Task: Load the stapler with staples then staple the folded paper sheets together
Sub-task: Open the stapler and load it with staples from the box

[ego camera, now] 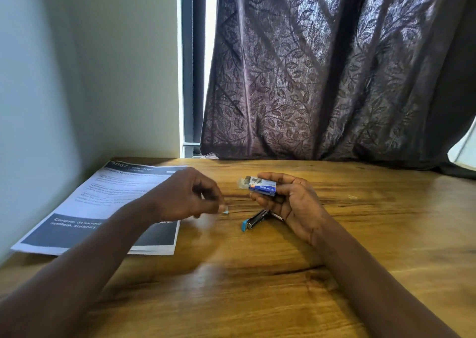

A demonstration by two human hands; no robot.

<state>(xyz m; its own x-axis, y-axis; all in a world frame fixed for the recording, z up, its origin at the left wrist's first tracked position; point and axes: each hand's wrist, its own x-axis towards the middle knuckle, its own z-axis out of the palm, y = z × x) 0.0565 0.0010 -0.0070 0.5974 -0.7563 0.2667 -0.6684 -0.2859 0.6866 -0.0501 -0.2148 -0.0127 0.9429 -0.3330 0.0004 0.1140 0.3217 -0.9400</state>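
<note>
While right hand (291, 198) holds staple box (262, 186), left hand (185, 196) pinches staples (224, 210) (narrow grip).

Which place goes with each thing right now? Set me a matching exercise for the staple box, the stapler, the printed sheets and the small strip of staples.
Things:
1. staple box
2. stapler
3. printed sheets
4. small strip of staples

Places:
A. pinched at the fingertips of the left hand, low over the table
B. lying flat on the table by the wall, partly under the left forearm
C. held in the right hand, above the table
D. lying on the table below the right hand, its blue end toward the camera

Pairs: 1-C, 2-D, 3-B, 4-A
</note>
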